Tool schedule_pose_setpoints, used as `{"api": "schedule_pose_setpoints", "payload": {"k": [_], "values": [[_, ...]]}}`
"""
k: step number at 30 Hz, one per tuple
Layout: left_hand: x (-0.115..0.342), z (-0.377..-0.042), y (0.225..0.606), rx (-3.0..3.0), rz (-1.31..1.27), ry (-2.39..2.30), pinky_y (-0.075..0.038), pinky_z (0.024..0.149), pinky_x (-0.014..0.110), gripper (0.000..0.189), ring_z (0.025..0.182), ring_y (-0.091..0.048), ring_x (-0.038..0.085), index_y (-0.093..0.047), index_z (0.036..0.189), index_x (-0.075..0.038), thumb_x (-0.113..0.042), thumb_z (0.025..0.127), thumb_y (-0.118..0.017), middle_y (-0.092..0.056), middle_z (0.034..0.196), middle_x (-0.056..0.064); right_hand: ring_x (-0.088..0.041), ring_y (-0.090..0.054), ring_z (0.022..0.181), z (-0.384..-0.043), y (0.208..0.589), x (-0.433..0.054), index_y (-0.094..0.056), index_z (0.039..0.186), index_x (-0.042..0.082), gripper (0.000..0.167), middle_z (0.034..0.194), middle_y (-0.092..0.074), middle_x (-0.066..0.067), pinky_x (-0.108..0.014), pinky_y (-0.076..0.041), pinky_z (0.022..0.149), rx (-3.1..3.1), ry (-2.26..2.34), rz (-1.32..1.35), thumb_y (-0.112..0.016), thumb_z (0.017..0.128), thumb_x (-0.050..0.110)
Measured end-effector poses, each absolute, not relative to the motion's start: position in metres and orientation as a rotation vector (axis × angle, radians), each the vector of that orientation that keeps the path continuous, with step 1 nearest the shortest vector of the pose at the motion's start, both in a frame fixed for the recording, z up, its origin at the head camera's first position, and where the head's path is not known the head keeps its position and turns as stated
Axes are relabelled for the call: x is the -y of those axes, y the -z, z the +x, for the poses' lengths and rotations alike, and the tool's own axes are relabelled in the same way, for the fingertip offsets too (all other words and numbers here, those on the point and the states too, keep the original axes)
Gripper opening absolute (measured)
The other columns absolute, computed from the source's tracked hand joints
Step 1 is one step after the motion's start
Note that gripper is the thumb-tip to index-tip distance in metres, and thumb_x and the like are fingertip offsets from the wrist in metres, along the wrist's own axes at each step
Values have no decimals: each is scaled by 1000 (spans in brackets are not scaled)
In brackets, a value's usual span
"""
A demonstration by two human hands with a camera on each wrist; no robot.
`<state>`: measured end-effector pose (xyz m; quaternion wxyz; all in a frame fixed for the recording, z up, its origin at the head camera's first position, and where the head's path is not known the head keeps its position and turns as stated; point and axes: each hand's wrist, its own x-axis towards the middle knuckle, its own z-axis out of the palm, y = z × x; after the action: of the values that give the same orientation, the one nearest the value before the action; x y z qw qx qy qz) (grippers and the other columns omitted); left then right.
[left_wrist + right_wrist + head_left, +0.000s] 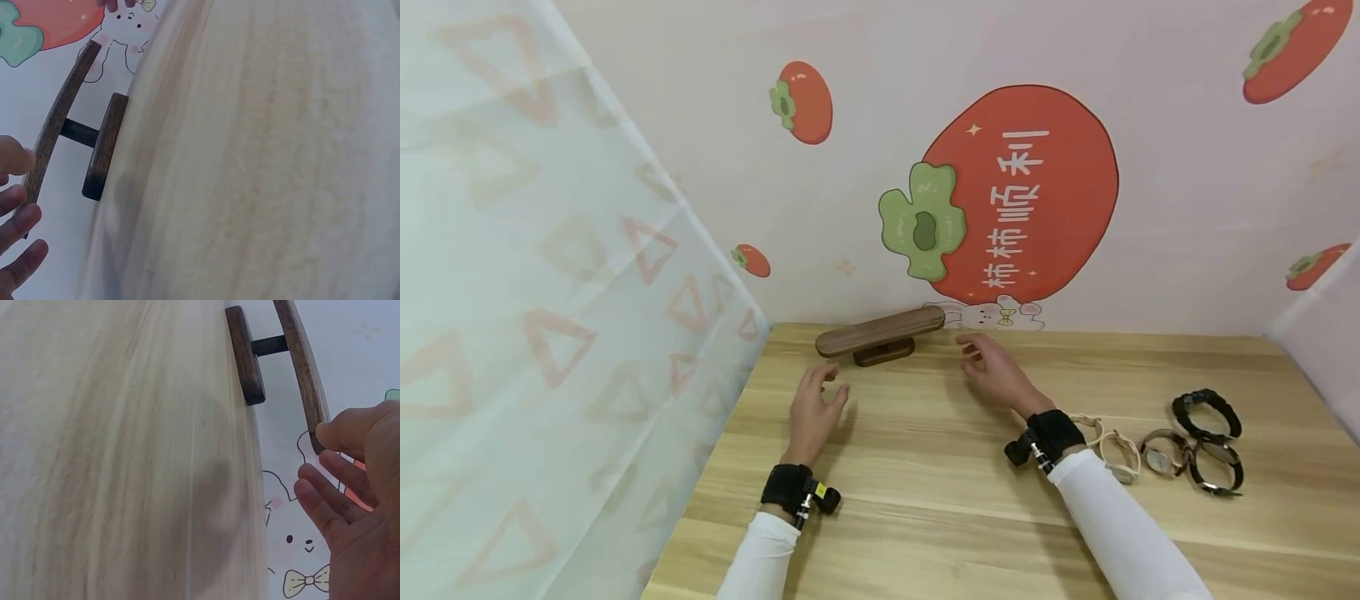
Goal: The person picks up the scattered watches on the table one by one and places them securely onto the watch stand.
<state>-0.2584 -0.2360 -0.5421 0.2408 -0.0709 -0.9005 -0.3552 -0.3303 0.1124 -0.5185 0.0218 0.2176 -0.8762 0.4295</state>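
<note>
Wooden stand (880, 330) near table edge (1135, 338), clearance uncertain

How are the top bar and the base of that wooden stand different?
The top bar is long, while the base is clearly shorter. The top bar is held up on a short post; the base sits on the table. From the wrist views, the top bar looks slightly bowed, the base straight. Both are brown, with rounded ends.

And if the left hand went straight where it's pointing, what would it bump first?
The left hand would probably touch the wooden bar first, near its left end, though depth is unclear.
</note>
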Motion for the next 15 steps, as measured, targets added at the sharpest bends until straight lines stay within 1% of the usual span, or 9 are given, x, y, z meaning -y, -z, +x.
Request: {"api": "schedule_pose_setpoints", "payload": {"k": [4,9,15], "values": [[236,-261,540,2451,-185,929,-60,96,48,40,113,-67,31,-67,135,-5,-11,97,-80,-66,120,13,-41,-63,129,-335,517,-109,-54,148,-4,46,145,-60,-24,-55,-56,108,2715,-1337,672,-66,103,2],[236,-264,538,2450,-175,872,-60,93,47,41,110,-67,33,-66,136,-2,-10,97,-79,-66,119,15,-42,-61,132,-339,516,-104,-53,150,-3,50,147,-57,-25,-56,-56,109,2728,-1383,649,-66,103,-1],[239,-270,533,2446,-139,922,-58,95,50,44,114,-65,39,-63,140,1,-4,98,-76,-63,123,20,-44,-55,138,-347,516,-95,-49,153,-4,52,154,-48,-26,-56,-54,113,2702,-1379,708,-64,103,-1]]}}
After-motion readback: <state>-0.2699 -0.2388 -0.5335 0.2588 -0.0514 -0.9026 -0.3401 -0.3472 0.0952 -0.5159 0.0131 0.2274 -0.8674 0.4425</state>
